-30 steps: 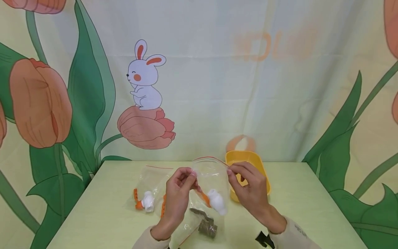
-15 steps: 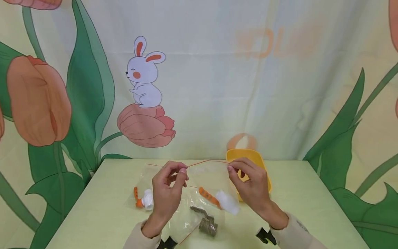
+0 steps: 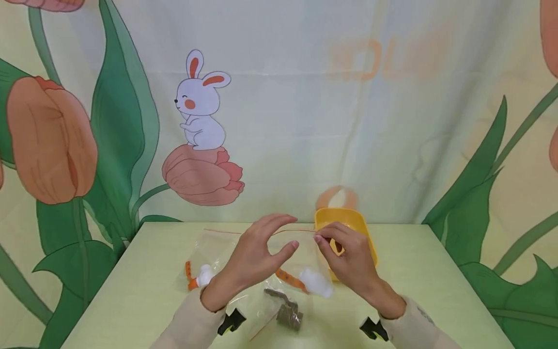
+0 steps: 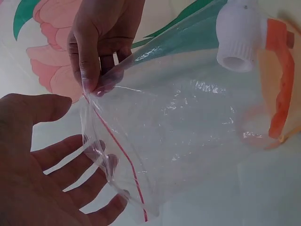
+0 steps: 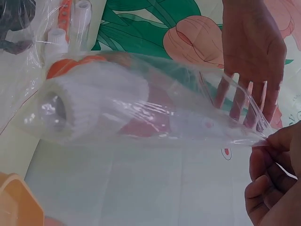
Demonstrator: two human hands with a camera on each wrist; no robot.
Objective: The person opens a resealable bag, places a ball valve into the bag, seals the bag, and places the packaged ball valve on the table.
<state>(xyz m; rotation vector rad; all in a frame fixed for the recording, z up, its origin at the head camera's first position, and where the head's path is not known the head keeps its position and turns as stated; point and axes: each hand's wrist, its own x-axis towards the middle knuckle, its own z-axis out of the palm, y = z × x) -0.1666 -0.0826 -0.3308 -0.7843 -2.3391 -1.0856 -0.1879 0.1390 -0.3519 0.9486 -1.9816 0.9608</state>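
Observation:
A clear zip bag (image 4: 178, 117) with a red seal line hangs over the table. Inside lies a white plastic ball valve (image 4: 235, 40) with an orange lever handle (image 4: 282, 89). Thumb and forefinger of my right hand (image 3: 350, 254) pinch one top corner of the bag. My left hand (image 3: 257, 254) is spread beside the bag's mouth, thumb apart from the fingers. In the left wrist view its fingertips overlap the film along the top edge.
Flat on the table (image 3: 117, 300) lie more clear bags, one with a white-and-orange valve (image 3: 204, 275), another with a grey valve (image 3: 288, 315). A yellow tray (image 3: 369, 232) stands behind my right hand. A printed curtain (image 3: 279, 121) closes off the back.
My left hand slid left along the red seal, then let go of it, spread its fingers and came back right. The bag's valve swung rightward; my right hand kept its pinch.

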